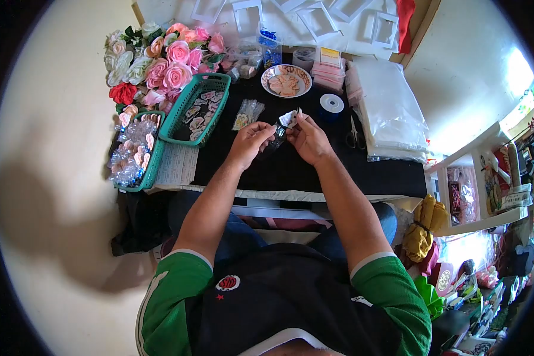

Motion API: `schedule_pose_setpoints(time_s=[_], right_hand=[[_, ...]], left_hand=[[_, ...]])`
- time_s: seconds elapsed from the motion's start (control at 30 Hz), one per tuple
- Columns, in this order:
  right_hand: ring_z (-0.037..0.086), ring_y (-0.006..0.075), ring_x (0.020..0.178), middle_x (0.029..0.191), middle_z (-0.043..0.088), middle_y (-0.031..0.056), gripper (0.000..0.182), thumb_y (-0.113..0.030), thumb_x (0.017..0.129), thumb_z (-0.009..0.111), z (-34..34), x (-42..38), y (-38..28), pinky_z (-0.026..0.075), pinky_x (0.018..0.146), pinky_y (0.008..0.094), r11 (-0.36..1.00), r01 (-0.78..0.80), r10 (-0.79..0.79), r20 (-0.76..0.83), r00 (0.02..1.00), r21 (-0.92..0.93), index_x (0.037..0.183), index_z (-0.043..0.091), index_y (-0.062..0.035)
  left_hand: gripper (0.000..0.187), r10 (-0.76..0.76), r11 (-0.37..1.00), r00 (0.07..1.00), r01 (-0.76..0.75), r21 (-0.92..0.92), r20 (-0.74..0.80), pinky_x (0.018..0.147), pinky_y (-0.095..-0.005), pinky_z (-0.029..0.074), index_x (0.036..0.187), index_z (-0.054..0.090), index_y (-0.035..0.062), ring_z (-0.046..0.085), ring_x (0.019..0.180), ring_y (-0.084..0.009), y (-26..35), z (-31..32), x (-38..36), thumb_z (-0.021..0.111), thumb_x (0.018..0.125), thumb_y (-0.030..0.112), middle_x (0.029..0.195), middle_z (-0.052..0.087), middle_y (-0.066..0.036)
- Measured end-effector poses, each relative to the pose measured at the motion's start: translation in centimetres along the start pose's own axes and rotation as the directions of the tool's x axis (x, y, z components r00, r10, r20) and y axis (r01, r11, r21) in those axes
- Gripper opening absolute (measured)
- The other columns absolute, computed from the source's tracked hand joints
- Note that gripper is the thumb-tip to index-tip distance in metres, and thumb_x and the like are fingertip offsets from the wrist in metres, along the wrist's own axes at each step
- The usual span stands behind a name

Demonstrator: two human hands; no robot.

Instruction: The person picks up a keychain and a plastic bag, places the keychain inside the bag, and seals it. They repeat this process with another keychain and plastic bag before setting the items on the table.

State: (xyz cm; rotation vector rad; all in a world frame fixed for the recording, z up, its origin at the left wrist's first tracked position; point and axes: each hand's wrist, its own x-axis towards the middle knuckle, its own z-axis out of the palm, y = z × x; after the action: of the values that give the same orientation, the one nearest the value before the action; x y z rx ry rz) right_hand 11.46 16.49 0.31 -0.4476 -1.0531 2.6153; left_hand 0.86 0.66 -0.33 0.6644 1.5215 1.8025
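Observation:
Over the black tabletop, my left hand [253, 142] pinches a small clear plastic bag [273, 145] between thumb and fingers. Close beside it, my right hand [310, 140] grips a small white cut-out piece [287, 119] with dark marks, which overlaps the upper end of the bag. Just behind my left hand lies a stack of small clear packets [247, 114] with a yellowish print inside. A blue-edged ribbon spool [331, 105] and a pair of scissors [355, 135] are to the right of my right hand.
Green baskets [171, 135] at the left hold cut-outs and wrapped items, with artificial roses [178, 74] behind. A patterned plate [267, 89] of cut-outs stands at the back. Pink packets [328, 76] and plastic sheets [391, 110] lie right; white frames [318, 24] lean behind.

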Motion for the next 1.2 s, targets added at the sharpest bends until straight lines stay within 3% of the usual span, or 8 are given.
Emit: schedule_pose_setpoints(time_s=[0.4, 0.5, 0.57, 0.77, 0.83, 0.97, 1.07, 1.2], right_hand=[[0.059, 0.0192, 0.093, 0.106, 0.061, 0.0073, 0.019, -0.029, 0.100, 0.054, -0.3, 0.0, 0.2, 0.047, 0.080, 0.0359, 0.999, 0.031, -0.032, 0.043, 0.999, 0.009, 0.110, 0.051, -0.0134], [0.059, 0.0210, 0.094, 0.106, 0.060, 0.0089, 0.018, -0.027, 0.100, 0.054, -0.6, 0.2, 0.3, 0.049, 0.082, 0.0382, 0.999, 0.029, -0.030, 0.057, 0.998, 0.025, 0.110, 0.051, -0.0121], [0.059, 0.0216, 0.094, 0.107, 0.060, 0.0095, 0.019, -0.026, 0.100, 0.053, -0.7, 0.4, 0.4, 0.049, 0.084, 0.0391, 0.999, 0.027, -0.029, 0.065, 0.997, 0.029, 0.111, 0.050, -0.0114], [0.057, 0.0220, 0.096, 0.110, 0.058, 0.0093, 0.023, -0.030, 0.100, 0.052, -0.3, 0.1, 0.2, 0.048, 0.085, 0.0407, 0.999, 0.020, -0.024, 0.117, 0.993, 0.031, 0.112, 0.049, -0.0103], [0.057, 0.0219, 0.096, 0.109, 0.058, 0.0093, 0.026, -0.033, 0.100, 0.052, -0.5, 0.2, 0.3, 0.046, 0.088, 0.0409, 1.000, 0.025, -0.025, 0.105, 0.994, 0.005, 0.113, 0.050, -0.0104], [0.057, 0.0214, 0.096, 0.107, 0.060, 0.0078, 0.027, -0.035, 0.099, 0.053, -0.9, 0.6, 0.3, 0.045, 0.088, 0.0396, 0.998, 0.058, -0.059, 0.077, 0.995, 0.016, 0.113, 0.053, -0.0114], [0.058, 0.0191, 0.093, 0.100, 0.062, 0.0034, 0.022, -0.034, 0.097, 0.057, -1.8, 1.1, 0.1, 0.045, 0.086, 0.0367, 0.977, 0.037, -0.032, -0.024, 0.999, 0.212, 0.107, 0.060, -0.0147], [0.058, 0.0168, 0.084, 0.097, 0.065, 0.0023, 0.022, -0.033, 0.098, 0.056, -2.2, 1.2, 0.3, 0.046, 0.079, 0.0329, 0.974, 0.023, -0.020, -0.012, 1.000, 0.225, 0.104, 0.062, -0.0133]], left_hand=[[0.017, 0.080, 0.995, 0.995, -0.084, 0.050, 0.067, 0.052, -0.0192, 0.035, 0.095, 0.066, 0.0082, 0.047, 0.059, -0.0035, 0.1, 0.0, -0.2, 0.072, 0.087, 0.023, 0.074, 0.057, 0.004], [0.022, 0.045, 0.989, 0.992, -0.061, 0.136, 0.117, 0.056, -0.0192, 0.038, 0.097, 0.066, 0.0073, 0.048, 0.062, -0.0035, -0.1, -0.2, -0.2, 0.076, 0.083, 0.021, 0.077, 0.057, 0.004], [0.026, 0.194, 0.937, 0.968, -0.232, 0.262, 0.160, 0.062, -0.0195, 0.042, 0.098, 0.066, 0.0065, 0.050, 0.066, -0.0037, -0.3, 0.4, -0.2, 0.078, 0.082, 0.023, 0.080, 0.058, 0.004], [0.028, 0.173, 0.858, 0.971, -0.231, 0.458, 0.167, 0.066, -0.0224, 0.047, 0.096, 0.067, 0.0044, 0.054, 0.072, -0.0056, -0.1, 1.3, -0.3, 0.079, 0.081, 0.024, 0.082, 0.061, 0.002], [0.026, 0.075, 0.826, 0.986, -0.145, 0.545, 0.147, 0.067, -0.0230, 0.047, 0.096, 0.067, 0.0045, 0.056, 0.073, -0.0066, 0.4, 1.2, -0.3, 0.078, 0.082, 0.024, 0.082, 0.063, 0.001], [0.022, 0.172, 0.913, 0.972, -0.219, 0.345, 0.162, 0.070, -0.0224, 0.047, 0.095, 0.067, 0.0041, 0.057, 0.075, -0.0064, -0.6, 0.3, 0.0, 0.075, 0.084, 0.021, 0.083, 0.064, 0.001], [0.017, 0.070, 0.993, 0.993, -0.078, 0.085, 0.091, 0.074, -0.0202, 0.045, 0.097, 0.068, 0.0037, 0.058, 0.078, -0.0052, -0.1, -0.1, -0.3, 0.071, 0.087, 0.018, 0.084, 0.064, 0.003], [0.018, 0.044, 0.994, 0.994, -0.053, 0.092, 0.095, 0.072, -0.0200, 0.044, 0.097, 0.069, 0.0036, 0.057, 0.077, -0.0050, 0.2, -0.2, -0.4, 0.071, 0.087, 0.019, 0.084, 0.065, 0.002]])
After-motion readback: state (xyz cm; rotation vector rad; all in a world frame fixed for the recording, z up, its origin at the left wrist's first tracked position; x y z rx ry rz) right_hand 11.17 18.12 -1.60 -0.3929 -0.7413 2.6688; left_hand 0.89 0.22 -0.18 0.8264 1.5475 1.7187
